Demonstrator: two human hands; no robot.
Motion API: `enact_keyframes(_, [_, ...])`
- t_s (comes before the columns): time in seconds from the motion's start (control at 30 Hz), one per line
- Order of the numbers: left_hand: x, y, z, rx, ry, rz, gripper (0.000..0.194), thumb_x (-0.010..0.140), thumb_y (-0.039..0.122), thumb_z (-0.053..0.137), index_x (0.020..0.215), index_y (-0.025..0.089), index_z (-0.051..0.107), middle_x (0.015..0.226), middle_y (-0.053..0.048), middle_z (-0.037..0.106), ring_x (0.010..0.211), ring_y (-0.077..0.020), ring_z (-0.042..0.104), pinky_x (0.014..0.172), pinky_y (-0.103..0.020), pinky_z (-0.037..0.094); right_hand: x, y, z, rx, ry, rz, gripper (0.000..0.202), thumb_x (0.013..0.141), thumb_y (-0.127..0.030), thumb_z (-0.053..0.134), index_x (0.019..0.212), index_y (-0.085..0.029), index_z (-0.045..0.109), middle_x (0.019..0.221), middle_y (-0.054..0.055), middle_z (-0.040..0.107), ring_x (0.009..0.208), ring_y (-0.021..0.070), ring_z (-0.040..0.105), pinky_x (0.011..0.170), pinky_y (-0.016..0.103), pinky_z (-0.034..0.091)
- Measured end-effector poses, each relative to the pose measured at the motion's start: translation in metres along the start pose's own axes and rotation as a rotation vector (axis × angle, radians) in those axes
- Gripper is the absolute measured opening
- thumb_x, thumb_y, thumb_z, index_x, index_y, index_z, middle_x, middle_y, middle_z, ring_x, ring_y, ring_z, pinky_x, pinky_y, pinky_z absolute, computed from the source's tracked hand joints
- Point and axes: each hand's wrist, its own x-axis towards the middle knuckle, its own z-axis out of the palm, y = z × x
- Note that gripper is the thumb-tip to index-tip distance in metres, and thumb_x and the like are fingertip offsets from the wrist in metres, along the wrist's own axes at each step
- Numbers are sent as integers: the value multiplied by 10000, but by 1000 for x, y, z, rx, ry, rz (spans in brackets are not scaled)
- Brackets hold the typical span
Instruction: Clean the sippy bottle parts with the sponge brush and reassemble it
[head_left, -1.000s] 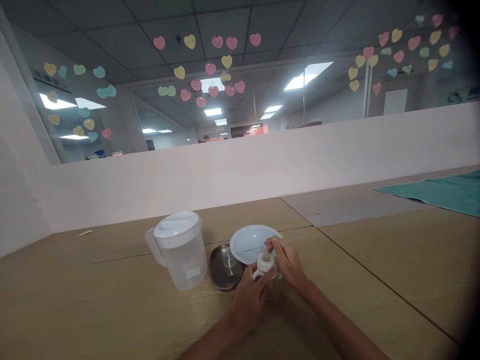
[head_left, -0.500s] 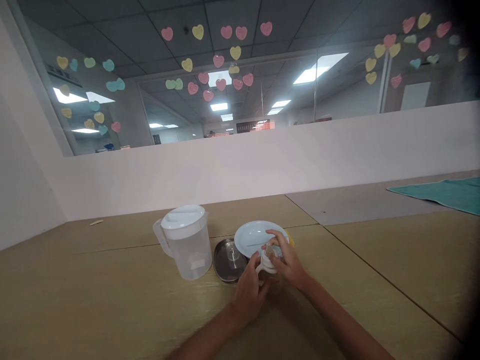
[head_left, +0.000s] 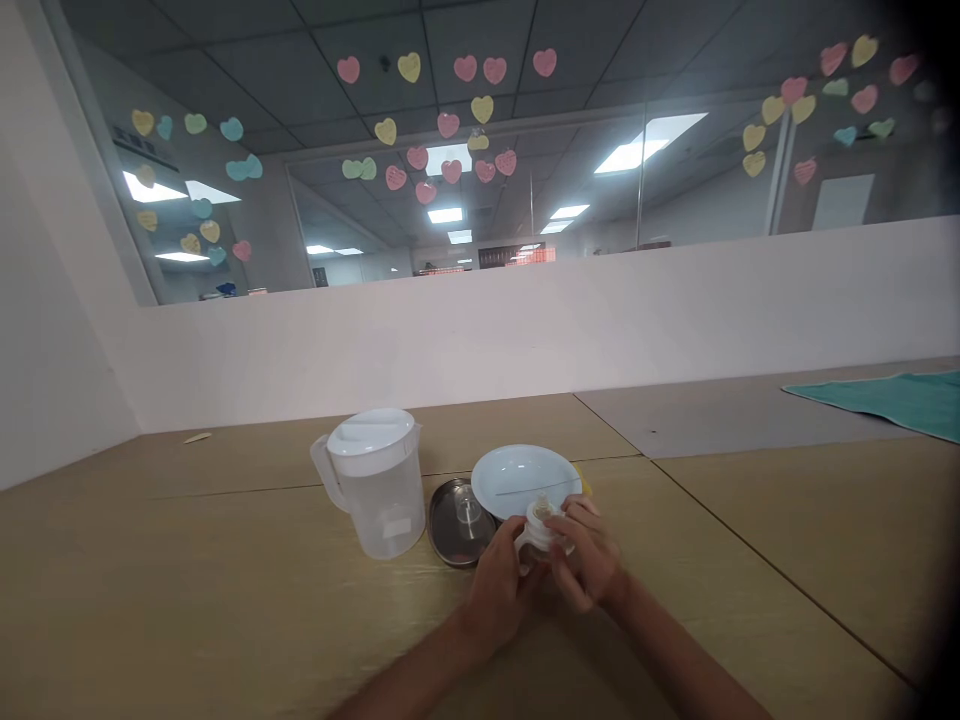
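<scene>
Low in front of me, my left hand [head_left: 499, 580] is wrapped round a baby bottle [head_left: 538, 540] with a white collar, a white side handle and a clear soft teat on top. My right hand [head_left: 589, 552] grips the collar from the right with bent fingers, its thumb and fingertips close to the teat. Much of the bottle's body is hidden by both hands. Just behind the bottle lies a pale blue bowl [head_left: 517, 468], with a thin rod across it. To the left, a steel tray [head_left: 444, 540] holds a small clear cap [head_left: 468, 508].
A translucent lidded pitcher [head_left: 382, 500] stands left of the tray. Something yellow [head_left: 584, 482] shows behind the bowl's right side. A teal cloth [head_left: 892, 398] lies far right, and a small flat wooden piece [head_left: 198, 438] far left. A white wall [head_left: 360, 350] closes off the back.
My right hand has come down from above the teat to the collar's right side, its fingers now curled lower. My left hand keeps its hold on the bottle. The view has shifted slightly.
</scene>
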Motion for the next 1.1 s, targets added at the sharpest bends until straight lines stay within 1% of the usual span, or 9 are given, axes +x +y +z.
enact_keyframes(0.2, [2, -2, -2, -6, -51, 37, 599, 859, 323, 472, 1381, 194, 209, 1332, -125, 429, 1220, -234, 409, 1011, -429, 342, 3, -9, 6, -53, 19, -98, 323, 685, -133, 508, 993, -223, 542, 732, 35, 630, 615, 171, 534, 661, 403, 435])
enact_keyframes(0.27, [2, -1, -2, -9, -46, -10, 656, 841, 346, 508, 1389, 205, 177, 1313, -123, 448, 1192, -234, 434, 991, -420, 361, 3, -6, 5, -46, 66, 18, 339, 706, -136, 506, 1031, -232, 514, 806, 43, 634, 706, 188, 560, 717, 409, 434])
enact_keyframes(0.37, [2, 5, -3, -41, -43, -46, 614, 815, 357, 550, 1338, 216, 261, 1261, -99, 492, 1113, -221, 492, 945, -388, 396, 3, 0, 3, 90, 103, 321, 422, 752, -201, 470, 1171, -206, 414, 1038, 93, 592, 963, 229, 542, 845, 427, 412])
enact_keyframes(0.43, [3, 8, -4, -67, -40, -45, 563, 808, 334, 562, 1295, 214, 308, 1240, -85, 506, 1095, -215, 499, 935, -375, 397, 3, 3, 3, 228, 9, 459, 508, 773, -247, 431, 1265, -183, 319, 1098, 101, 568, 1028, 229, 522, 879, 411, 409])
enact_keyframes(0.5, [4, 10, -4, -93, -31, -49, 568, 802, 301, 570, 1291, 212, 296, 1241, -80, 507, 1099, -213, 495, 936, -371, 392, 4, 6, 4, 324, -144, 520, 535, 779, -266, 404, 1294, -185, 289, 1037, 73, 593, 952, 204, 556, 844, 371, 436])
enact_keyframes(0.57, [4, 9, -4, -118, -32, -51, 605, 799, 274, 573, 1310, 214, 254, 1253, -78, 500, 1106, -210, 491, 941, -369, 386, 4, 7, 6, 351, -230, 539, 520, 774, -257, 395, 1284, -200, 311, 956, 41, 606, 865, 180, 575, 795, 335, 458])
enact_keyframes(0.77, [3, 4, -2, -169, -41, -66, 658, 794, 271, 583, 1328, 232, 200, 1203, -65, 522, 1014, -182, 530, 894, -342, 408, 1, 8, 9, 231, -222, 473, 504, 751, -246, 421, 1251, -199, 370, 948, 47, 587, 878, 186, 569, 786, 325, 467])
enact_keyframes(0.93, [1, 4, -2, -190, -55, -78, 672, 792, 292, 583, 1336, 222, 195, 1199, -76, 521, 1019, -188, 527, 886, -345, 414, -7, 9, 12, 106, -165, 441, 514, 758, -284, 488, 1245, -182, 361, 961, 60, 583, 899, 187, 571, 805, 327, 465])
enact_keyframes(1.1, [-1, 4, -2, -165, -61, -90, 671, 800, 313, 574, 1341, 216, 189, 1217, -84, 519, 1019, -188, 535, 889, -352, 420, -11, 6, 19, -62, -37, 462, 555, 731, -387, 581, 1194, -152, 383, 827, 38, 556, 760, 172, 553, 727, 326, 469])
